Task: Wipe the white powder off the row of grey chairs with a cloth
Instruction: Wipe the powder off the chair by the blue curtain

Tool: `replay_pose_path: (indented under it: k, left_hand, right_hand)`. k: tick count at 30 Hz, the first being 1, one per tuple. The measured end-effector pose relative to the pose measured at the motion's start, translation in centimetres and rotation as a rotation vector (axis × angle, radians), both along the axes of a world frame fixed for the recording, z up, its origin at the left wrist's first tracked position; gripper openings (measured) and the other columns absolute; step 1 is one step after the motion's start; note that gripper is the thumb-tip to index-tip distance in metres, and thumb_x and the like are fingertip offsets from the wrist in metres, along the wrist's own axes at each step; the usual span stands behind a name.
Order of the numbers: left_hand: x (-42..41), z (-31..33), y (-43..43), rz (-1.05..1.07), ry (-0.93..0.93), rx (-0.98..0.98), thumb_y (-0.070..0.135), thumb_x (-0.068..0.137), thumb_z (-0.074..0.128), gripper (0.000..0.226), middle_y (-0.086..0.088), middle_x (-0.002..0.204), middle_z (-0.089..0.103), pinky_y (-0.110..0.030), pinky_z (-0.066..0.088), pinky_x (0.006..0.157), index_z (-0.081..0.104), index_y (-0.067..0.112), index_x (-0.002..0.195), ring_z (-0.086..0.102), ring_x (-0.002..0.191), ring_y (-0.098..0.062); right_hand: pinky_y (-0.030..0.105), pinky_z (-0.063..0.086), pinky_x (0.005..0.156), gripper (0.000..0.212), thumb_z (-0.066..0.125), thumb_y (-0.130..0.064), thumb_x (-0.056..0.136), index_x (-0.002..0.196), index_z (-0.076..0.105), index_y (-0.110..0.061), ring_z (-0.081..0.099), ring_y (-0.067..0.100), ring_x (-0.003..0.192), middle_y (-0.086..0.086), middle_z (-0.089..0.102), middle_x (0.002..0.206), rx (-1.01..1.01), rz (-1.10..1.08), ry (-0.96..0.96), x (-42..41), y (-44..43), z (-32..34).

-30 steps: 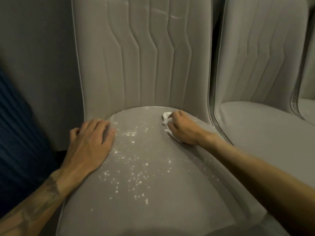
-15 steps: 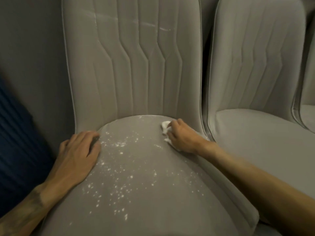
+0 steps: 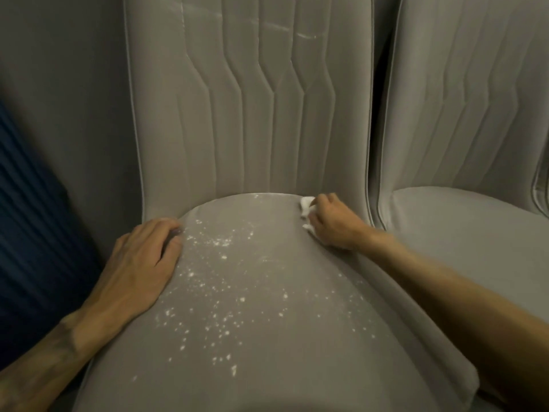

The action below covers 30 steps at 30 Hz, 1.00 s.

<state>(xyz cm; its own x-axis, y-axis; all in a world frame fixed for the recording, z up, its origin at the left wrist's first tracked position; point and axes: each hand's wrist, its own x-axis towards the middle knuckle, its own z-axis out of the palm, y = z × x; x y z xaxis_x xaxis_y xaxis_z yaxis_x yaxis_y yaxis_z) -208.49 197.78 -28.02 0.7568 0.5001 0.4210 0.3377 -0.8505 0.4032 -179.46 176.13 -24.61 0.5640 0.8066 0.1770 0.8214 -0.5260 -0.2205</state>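
- We see the nearest grey upholstered chair point(image 3: 297, 367), whose rounded seat fills the lower middle of the view. Its tall backrest, stitched with zigzag channels, rises behind the seat.
- A second grey upholstered chair point(image 3: 463, 233) of the same pattern stands just beside it on the right, with a narrow dark gap between the two.
- A dark blue ribbed surface point(image 3: 29, 233) lies beyond the first chair's left edge; we cannot tell what it is.
- The left hand point(image 3: 139, 269) rests palm down on the seat's left edge, near the back left corner. Its fingers are straight and close together, and they hold nothing.
- The right hand point(image 3: 332, 224) sits at the seat's back right corner, where the seat meets the backrest. Its fingers are curled round the cloth.
- Loose white powder point(image 3: 208, 286) is scattered in specks over the middle and left of the seat, from the back edge toward the front. A faint white streak point(image 3: 303, 34) crosses the upper backrest.
- The small crumpled white cloth point(image 3: 306, 202) shows past the right hand's fingertips, touching the seat at its back edge, right of the powder.
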Motion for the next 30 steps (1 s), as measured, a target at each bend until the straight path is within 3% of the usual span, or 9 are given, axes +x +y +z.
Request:
replay_pose_path:
  k: [3,7,10,15,18,21,23,27,30]
  left_hand:
    - [0.1,0.0,-0.1,0.005,-0.013,0.019,0.046,0.102,0.029,0.035,0.015,0.116,0.056,-0.034,0.032,0.098,0.055,0.030,0.121,0.047,0.104,-0.004]
    - [0.0,-0.1,-0.1,0.005,-0.014,0.006,0.046,0.102,0.029,0.037,0.016,0.116,0.055,-0.034,0.032,0.099,0.055,0.030,0.122,0.047,0.105,-0.005]
    - [0.0,-0.2,-0.1,0.006,-0.018,0.011,0.045,0.102,0.030,0.036,0.015,0.116,0.055,-0.035,0.032,0.098,0.056,0.029,0.121,0.047,0.104,-0.006]
    - [0.1,-0.3,-0.1,0.024,0.006,0.024,0.045,0.102,0.029,0.034,0.015,0.120,0.055,-0.035,0.031,0.097,0.054,0.032,0.121,0.044,0.105,-0.003]
    - [0.0,-0.3,-0.1,0.020,0.012,0.021,0.047,0.102,0.029,0.036,0.015,0.123,0.055,-0.036,0.031,0.097,0.054,0.032,0.123,0.046,0.108,-0.006]
    - [0.0,-0.2,-0.1,0.013,0.019,0.001,0.047,0.102,0.029,0.040,0.012,0.125,0.057,-0.037,0.032,0.099,0.056,0.029,0.125,0.048,0.110,-0.009]
    - [-0.1,-0.1,-0.1,0.022,0.028,0.008,0.046,0.102,0.028,0.040,0.010,0.126,0.058,-0.039,0.033,0.099,0.056,0.028,0.125,0.050,0.112,-0.011]
    - [0.0,0.0,-0.3,0.031,0.021,0.015,0.044,0.101,0.029,0.039,0.008,0.124,0.059,-0.038,0.033,0.098,0.057,0.027,0.122,0.047,0.109,-0.009]
    - [0.0,-0.1,-0.2,0.024,0.009,0.003,0.042,0.106,0.032,0.033,0.007,0.124,0.060,-0.043,0.037,0.102,0.057,0.027,0.123,0.046,0.107,-0.007]
  right_hand:
    - [0.047,0.040,0.100,0.053,0.055,-0.036,0.098,0.128,0.046,0.006,0.045,0.044,0.118,0.025,0.049,0.127,-0.051,-0.103,-0.031,0.3,2.6,0.0]
    - [0.039,0.037,0.092,0.035,0.051,-0.028,0.099,0.117,0.053,0.002,0.051,0.038,0.107,0.024,0.051,0.120,0.020,0.146,0.014,-4.3,4.2,-0.8]
    - [0.024,0.031,0.081,0.031,0.052,-0.030,0.099,0.114,0.051,-0.003,0.050,0.028,0.097,0.015,0.051,0.115,0.029,0.234,-0.013,-4.2,2.0,-0.7]
    - [0.039,0.036,0.094,0.039,0.053,-0.027,0.099,0.120,0.049,0.005,0.050,0.041,0.112,0.026,0.051,0.123,0.031,-0.035,-0.021,-1.5,2.5,0.3]
    - [0.036,0.034,0.091,0.025,0.054,-0.022,0.098,0.112,0.056,0.000,0.051,0.037,0.107,0.021,0.055,0.116,0.091,0.156,-0.022,-5.5,2.9,-0.1]
    - [0.030,0.037,0.085,0.021,0.049,-0.030,0.100,0.109,0.052,-0.011,0.049,0.023,0.093,0.009,0.051,0.109,0.070,0.358,-0.005,-6.6,-0.1,-0.5]
    - [0.030,0.036,0.085,0.028,0.051,-0.032,0.098,0.109,0.055,-0.007,0.050,0.024,0.094,0.011,0.052,0.110,0.042,0.280,-0.023,-3.7,-1.9,-0.2]
    - [0.039,0.034,0.089,0.035,0.059,-0.027,0.096,0.113,0.053,0.003,0.051,0.041,0.110,0.024,0.054,0.115,0.088,-0.081,-0.048,0.5,-3.3,-0.1]
    - [0.028,0.033,0.085,0.027,0.059,-0.025,0.095,0.111,0.053,-0.004,0.051,0.032,0.105,0.017,0.054,0.113,0.103,0.049,0.009,-3.9,-2.9,-0.7]
